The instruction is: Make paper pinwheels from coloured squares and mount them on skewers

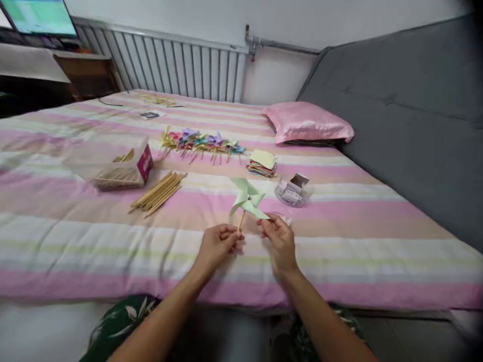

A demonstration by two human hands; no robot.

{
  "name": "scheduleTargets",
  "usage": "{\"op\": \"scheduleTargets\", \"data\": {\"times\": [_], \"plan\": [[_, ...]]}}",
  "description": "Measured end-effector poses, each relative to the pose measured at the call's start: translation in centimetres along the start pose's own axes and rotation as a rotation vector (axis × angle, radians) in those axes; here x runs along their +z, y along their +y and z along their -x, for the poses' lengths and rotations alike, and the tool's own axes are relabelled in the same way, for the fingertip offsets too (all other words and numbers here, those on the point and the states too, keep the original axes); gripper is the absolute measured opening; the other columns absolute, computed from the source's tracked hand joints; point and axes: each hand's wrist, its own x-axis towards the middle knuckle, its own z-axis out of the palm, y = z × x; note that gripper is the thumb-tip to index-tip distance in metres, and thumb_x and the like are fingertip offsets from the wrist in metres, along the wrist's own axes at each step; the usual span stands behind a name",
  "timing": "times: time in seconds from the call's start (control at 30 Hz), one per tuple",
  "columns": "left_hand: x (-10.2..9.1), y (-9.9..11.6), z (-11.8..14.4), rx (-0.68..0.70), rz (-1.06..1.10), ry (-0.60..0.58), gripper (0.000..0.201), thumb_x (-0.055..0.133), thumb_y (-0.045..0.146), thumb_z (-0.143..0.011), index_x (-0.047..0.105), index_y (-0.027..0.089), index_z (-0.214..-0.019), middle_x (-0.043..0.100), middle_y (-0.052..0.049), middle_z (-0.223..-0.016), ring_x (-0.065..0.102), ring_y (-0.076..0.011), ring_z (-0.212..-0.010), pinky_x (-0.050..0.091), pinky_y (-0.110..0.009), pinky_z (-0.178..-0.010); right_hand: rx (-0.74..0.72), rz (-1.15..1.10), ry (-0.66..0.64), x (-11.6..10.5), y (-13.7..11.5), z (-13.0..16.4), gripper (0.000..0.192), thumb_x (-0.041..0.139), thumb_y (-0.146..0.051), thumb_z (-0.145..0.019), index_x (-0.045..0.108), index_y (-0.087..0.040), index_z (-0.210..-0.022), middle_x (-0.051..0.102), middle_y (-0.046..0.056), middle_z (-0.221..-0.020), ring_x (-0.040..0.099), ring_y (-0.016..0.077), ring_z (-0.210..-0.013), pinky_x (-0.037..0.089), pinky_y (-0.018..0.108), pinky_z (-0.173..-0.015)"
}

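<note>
A pale green paper pinwheel (247,197) stands tilted just above the bed's front part, its wooden stick pointing down toward me. My left hand (221,242) is closed, pinching that stick near its lower end. At the tip of the lower right blade, my right hand (279,240) has its thumb and fingers closed on the paper. A small pin head shows at the pinwheel's centre. Beyond the hands are a stack of coloured paper squares (263,162) with a pale yellow sheet on top, and a round clear container (292,192) with small packets in it.
Loose wooden sticks (158,193) lie to the left, beside a clear plastic box (109,163) holding more sticks. Several finished colourful pinwheels (202,142) lie in a row farther back. A pink pillow (307,122) rests against the grey headboard (400,100). Striped bedding (113,246) covers the bed.
</note>
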Motion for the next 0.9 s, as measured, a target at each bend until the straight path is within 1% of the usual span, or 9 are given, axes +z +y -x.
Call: {"op": "scheduleTargets", "data": {"times": [0.17, 0.27, 0.4, 0.53, 0.63, 0.73, 0.83, 0.9], "plan": [[0.0, -0.1, -0.1, 0.007, 0.023, -0.037, 0.027, 0.072, 0.034, -0.064, 0.063, 0.011, -0.075, 0.071, -0.008, -0.069, 0.063, -0.0127, -0.050, 0.041, -0.020, -0.047, 0.107, 0.098, -0.100, 0.4, 0.5, 0.4, 0.029, 0.070, -0.036, -0.070, 0.065, -0.016, -0.091, 0.067, 0.004, -0.082, 0.059, 0.0143, -0.072, 0.044, 0.023, -0.059], [0.3, -0.1, 0.0, 0.010, 0.036, -0.074, 0.030, 0.074, 0.037, -0.061, 0.063, 0.012, -0.074, 0.070, -0.007, -0.067, 0.062, -0.0129, -0.048, 0.042, -0.020, -0.045, 0.116, 0.119, -0.142, 0.7, 0.8, 0.6, 0.026, 0.070, -0.035, -0.070, 0.068, -0.017, -0.088, 0.067, 0.005, -0.085, 0.061, 0.0143, -0.070, 0.046, 0.024, -0.060], [0.9, -0.2, 0.3, 0.009, 0.050, -0.121, 0.034, 0.075, 0.041, -0.059, 0.063, 0.012, -0.072, 0.067, -0.004, -0.058, 0.060, -0.0124, -0.045, 0.043, -0.021, -0.045, 0.090, 0.124, -0.202, 0.9, 1.0, 0.7, 0.018, 0.067, -0.034, -0.074, 0.069, -0.017, -0.079, 0.066, 0.002, -0.071, 0.059, 0.0131, -0.063, 0.046, 0.024, -0.059], [1.0, -0.4, 0.3, 0.037, 0.024, -0.137, 0.035, 0.074, 0.043, -0.058, 0.062, 0.012, -0.069, 0.066, -0.004, -0.060, 0.062, -0.0138, -0.048, 0.046, -0.022, -0.048, 0.112, 0.131, -0.200, 0.9, 0.9, 0.7, 0.018, 0.068, -0.033, -0.074, 0.068, -0.016, -0.075, 0.062, 0.000, -0.063, 0.058, 0.0127, -0.060, 0.045, 0.024, -0.059], [0.5, -0.2, 0.2, 0.081, -0.083, -0.107, 0.032, 0.074, 0.041, -0.060, 0.063, 0.012, -0.069, 0.066, -0.005, -0.061, 0.062, -0.0143, -0.051, 0.047, -0.023, -0.050, 0.091, 0.150, -0.202, 0.9, 0.8, 0.7, 0.017, 0.065, -0.033, -0.076, 0.067, -0.016, -0.073, 0.063, 0.000, -0.067, 0.056, 0.0112, -0.062, 0.043, 0.022, -0.059], [-0.3, 0.1, 0.1, 0.102, -0.192, -0.030, 0.032, 0.073, 0.040, -0.062, 0.064, 0.011, -0.072, 0.067, -0.007, -0.063, 0.062, -0.0152, -0.053, 0.047, -0.023, -0.051, 0.096, 0.123, -0.213, 0.9, 0.8, 0.7, 0.017, 0.063, -0.033, -0.078, 0.066, -0.017, -0.075, 0.063, 0.000, -0.069, 0.054, 0.0096, -0.062, 0.041, 0.021, -0.059], [-0.7, 0.4, 0.0, 0.114, -0.190, 0.057, 0.034, 0.073, 0.041, -0.063, 0.063, 0.012, -0.076, 0.067, -0.007, -0.065, 0.063, -0.0164, -0.055, 0.047, -0.023, -0.049, 0.133, 0.077, -0.255, 1.0, 0.8, 0.7, 0.018, 0.062, -0.033, -0.079, 0.064, -0.016, -0.075, 0.061, -0.001, -0.066, 0.051, 0.0081, -0.058, 0.040, 0.020, -0.057], [-0.7, 0.4, -0.1, 0.150, -0.163, 0.118, 0.033, 0.073, 0.040, -0.063, 0.063, 0.012, -0.078, 0.066, -0.005, -0.064, 0.063, -0.0159, -0.054, 0.047, -0.022, -0.049, 0.158, 0.070, -0.282, 1.1, 0.9, 0.8, 0.019, 0.062, -0.034, -0.079, 0.063, -0.016, -0.076, 0.062, 0.000, -0.068, 0.049, 0.0076, -0.057, 0.039, 0.020, -0.056]]}}
